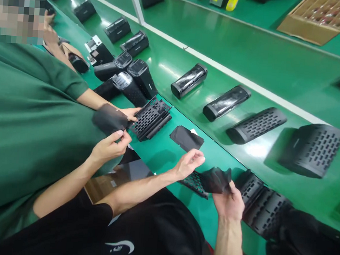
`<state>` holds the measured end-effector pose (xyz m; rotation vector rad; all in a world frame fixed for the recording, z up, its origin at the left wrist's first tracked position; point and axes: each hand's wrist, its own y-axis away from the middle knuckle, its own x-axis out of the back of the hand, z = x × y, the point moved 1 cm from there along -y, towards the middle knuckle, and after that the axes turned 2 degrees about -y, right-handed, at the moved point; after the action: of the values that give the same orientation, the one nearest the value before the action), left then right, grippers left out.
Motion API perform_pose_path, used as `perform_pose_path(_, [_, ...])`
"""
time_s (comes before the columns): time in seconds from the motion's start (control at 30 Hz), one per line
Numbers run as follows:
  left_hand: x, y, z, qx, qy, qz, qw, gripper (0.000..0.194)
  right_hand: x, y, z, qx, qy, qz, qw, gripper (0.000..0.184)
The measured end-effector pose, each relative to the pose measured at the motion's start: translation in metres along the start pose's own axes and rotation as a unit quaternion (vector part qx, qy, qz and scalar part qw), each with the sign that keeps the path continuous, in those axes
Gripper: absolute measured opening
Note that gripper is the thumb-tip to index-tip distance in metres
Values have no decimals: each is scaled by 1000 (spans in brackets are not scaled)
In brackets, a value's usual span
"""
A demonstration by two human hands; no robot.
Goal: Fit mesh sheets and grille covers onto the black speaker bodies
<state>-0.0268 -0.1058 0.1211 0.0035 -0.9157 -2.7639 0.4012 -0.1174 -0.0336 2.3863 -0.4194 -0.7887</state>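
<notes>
My right hand (230, 201) grips a thin, dark mesh sheet (216, 180) by its right edge, and the sheet is bent. My left hand (188, 165) is closed with fingers and thumb drawn together; whether anything small is between them I cannot make out. Under the left hand and partly behind the sheet lies a black perforated panel (194, 184). Just beyond that hand, a small stack of dark mesh sheets (186, 138) rests on the green bench. More black slotted panels (264, 210) lie to the right of my right hand.
At left, a co-worker in green (36, 118) holds another mesh sheet (110, 119) beside a slotted panel (151, 118). Black speaker housings (189, 81) stand along the green conveyor (168, 71). Several more housings (141, 77) cluster on the bench. A cardboard box (303, 30) is at the far right.
</notes>
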Motion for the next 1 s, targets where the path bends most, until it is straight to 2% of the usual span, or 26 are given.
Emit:
perform_pose_path(0.07, [13, 0, -1, -24, -88, -21, 996, 22, 3, 3, 3, 34, 54, -12, 998, 33])
perform_pose_path(0.13, [26, 3, 1, -45, -176, -32, 983, 29, 5, 7, 2, 87, 189, -17, 978, 33])
perform_pose_path(0.2, [24, 6, 5, -68, -210, -23, 975, 34, 3, 11, 1, 138, 336, -41, 931, 33])
perform_pose_path(0.23, [14, 8, 6, -71, -198, -34, 977, 35, 2, 13, 1, 158, 394, -65, 903, 35])
perform_pose_path(0.27, [-6, 8, 6, -67, -162, -60, 983, 35, 1, 16, 1, 172, 433, -89, 880, 35])
perform_pose_path(0.3, [-34, 8, 3, -56, -113, -100, 987, 35, 0, 19, 2, 182, 455, -108, 865, 36])
perform_pose_path(0.33, [-70, 6, -4, -27, -57, -171, 983, 33, 0, 22, 3, 189, 463, -113, 859, 36])
perform_pose_path(0.37, [-109, 2, -15, -9, 3, -209, 978, 33, 1, 25, 6, 188, 445, -101, 869, 37])
perform_pose_path(0.43, [-186, -8, -45, 18, 16, -262, 965, 32, 6, 32, 14, 141, 331, -49, 932, 41])
perform_pose_path(0.47, [-216, -13, -63, 38, 26, -282, 958, 37, 8, 36, 20, 98, 253, -30, 962, 46])
perform_pose_path(0.5, [-238, -19, -81, 78, 53, -319, 943, 44, 10, 40, 26, 48, 178, -26, 982, 54])
perform_pose_path(0.53, [-251, -23, -97, 106, 76, -347, 929, 51, 11, 44, 33, -2, 118, -37, 992, 62])
perform_pose_path(0.6, [-252, -31, -122, 132, 115, -377, 909, 61, 14, 51, 44, -77, 62, -68, 993, 68])
perform_pose_path(0.67, [-232, -37, -134, 100, 83, -371, 920, 60, 19, 53, 49, -95, 107, -54, 988, 65])
perform_pose_path(0.73, [-211, -42, -140, 19, -69, -333, 940, 44, 26, 48, 47, -84, 204, -7, 975, 63])
perform_pose_path(0.77, [-203, -44, -141, -29, -180, -302, 936, 36, 30, 42, 43, -77, 254, 15, 964, 63])
perform_pose_path(0.83, [-195, -48, -146, -101, -371, -231, 894, 27, 36, 28, 36, -68, 338, 45, 938, 59])
perform_pose_path(0.87, [-195, -49, -149, -120, -428, -202, 873, 25, 37, 20, 33, -64, 376, 58, 923, 54])
perform_pose_path(0.9, [-197, -50, -154, -127, -461, -184, 859, 24, 37, 12, 31, -57, 418, 72, 904, 47])
perform_pose_path(1.0, [-203, -50, -168, -125, -496, -158, 845, 19, 31, -6, 31, -36, 528, 105, 842, 28])
